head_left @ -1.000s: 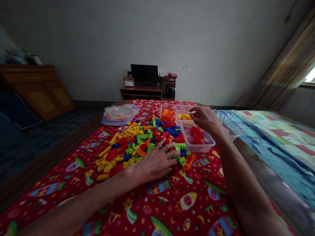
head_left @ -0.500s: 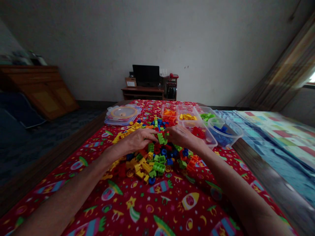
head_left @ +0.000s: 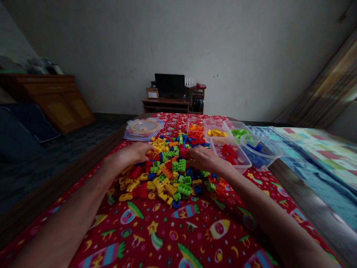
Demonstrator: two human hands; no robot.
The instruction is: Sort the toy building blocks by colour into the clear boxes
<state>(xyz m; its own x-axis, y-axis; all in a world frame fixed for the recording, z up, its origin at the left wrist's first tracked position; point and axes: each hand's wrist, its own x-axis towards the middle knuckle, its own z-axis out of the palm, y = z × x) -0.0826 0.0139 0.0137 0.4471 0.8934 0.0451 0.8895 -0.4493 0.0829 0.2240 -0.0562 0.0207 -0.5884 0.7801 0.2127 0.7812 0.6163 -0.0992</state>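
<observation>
A loose heap of toy building bricks in yellow, green, red, blue and orange lies on the table. My left hand is at the heap's left side, fingers apart, beside yellow bricks. Nothing shows in its grasp. On the far right of the heap, my right hand has its fingers closed on a red toy brick; the fingers partly hide it. Just below it stands a green brick on top of the pile.
Clear boxes hold orange bricks, yellow bricks, green bricks and red bricks. A round tub holds blue ones. Stacked lids lie at the back left. A patterned red cloth covers the table.
My hands have moved apart; the left has gone left. The green piece that was between them is out of my hands, and a red brick is now at my right fingertips.
</observation>
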